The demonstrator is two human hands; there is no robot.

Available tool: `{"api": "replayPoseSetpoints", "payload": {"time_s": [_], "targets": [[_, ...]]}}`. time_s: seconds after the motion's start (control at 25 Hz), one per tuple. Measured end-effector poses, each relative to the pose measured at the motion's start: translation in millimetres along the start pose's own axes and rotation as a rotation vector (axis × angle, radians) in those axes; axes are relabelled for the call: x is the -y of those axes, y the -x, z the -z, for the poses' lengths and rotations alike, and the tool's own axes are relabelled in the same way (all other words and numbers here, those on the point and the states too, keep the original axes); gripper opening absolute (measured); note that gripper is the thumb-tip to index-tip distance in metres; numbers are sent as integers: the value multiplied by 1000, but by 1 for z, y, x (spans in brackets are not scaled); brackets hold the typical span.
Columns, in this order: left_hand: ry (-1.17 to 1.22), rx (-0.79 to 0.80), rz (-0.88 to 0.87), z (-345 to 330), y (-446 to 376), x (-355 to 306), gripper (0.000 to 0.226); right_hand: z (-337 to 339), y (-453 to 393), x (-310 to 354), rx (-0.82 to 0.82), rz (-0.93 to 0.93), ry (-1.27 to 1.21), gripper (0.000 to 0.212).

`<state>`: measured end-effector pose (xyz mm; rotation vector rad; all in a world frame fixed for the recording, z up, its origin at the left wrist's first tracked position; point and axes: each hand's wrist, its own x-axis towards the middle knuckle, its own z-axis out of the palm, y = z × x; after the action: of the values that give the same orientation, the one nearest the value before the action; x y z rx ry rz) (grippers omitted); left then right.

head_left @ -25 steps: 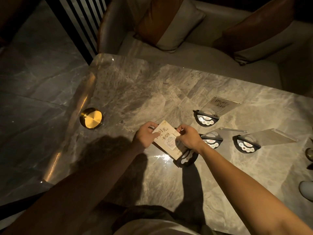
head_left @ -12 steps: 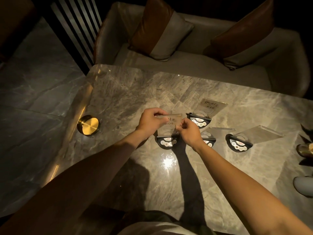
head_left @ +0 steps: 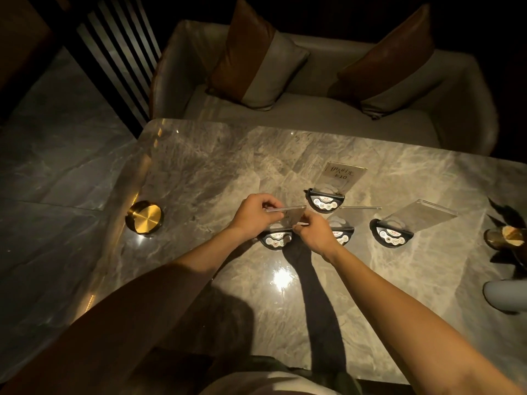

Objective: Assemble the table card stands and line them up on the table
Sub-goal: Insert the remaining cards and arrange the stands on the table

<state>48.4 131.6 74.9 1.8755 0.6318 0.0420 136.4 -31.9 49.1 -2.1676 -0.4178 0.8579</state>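
Now the panel [head_left: 288, 216], tilted in my grip a second ago, stands upright in its base [head_left: 275, 240], left hand [head_left: 252, 216] and right hand [head_left: 316, 233] both pinching it, nearly seated.

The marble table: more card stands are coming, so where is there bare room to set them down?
Free: the broad stretch of grey marble table between the round gold coaster and the far edge, and the near strip before the arms. Crowded: right of centre, where both hands hold a clear card panel over a black half-round base beside three more stands.
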Motion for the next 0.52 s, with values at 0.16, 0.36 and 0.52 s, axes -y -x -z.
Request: {"api": "replayPoseSetpoints", "payload": {"time_s": [0.16, 0.36, 0.52], "targets": [[-30, 33, -85, -6, -1, -22, 20, 5, 21, 1, 34, -5, 26, 36], [-48, 83, -212, -31, -12, -60, 27, 33, 45, 1, 79, 23, 105, 28], [-30, 117, -209, -58, -23, -89, 31, 76, 60, 1, -42, 133, 96, 4]]}}
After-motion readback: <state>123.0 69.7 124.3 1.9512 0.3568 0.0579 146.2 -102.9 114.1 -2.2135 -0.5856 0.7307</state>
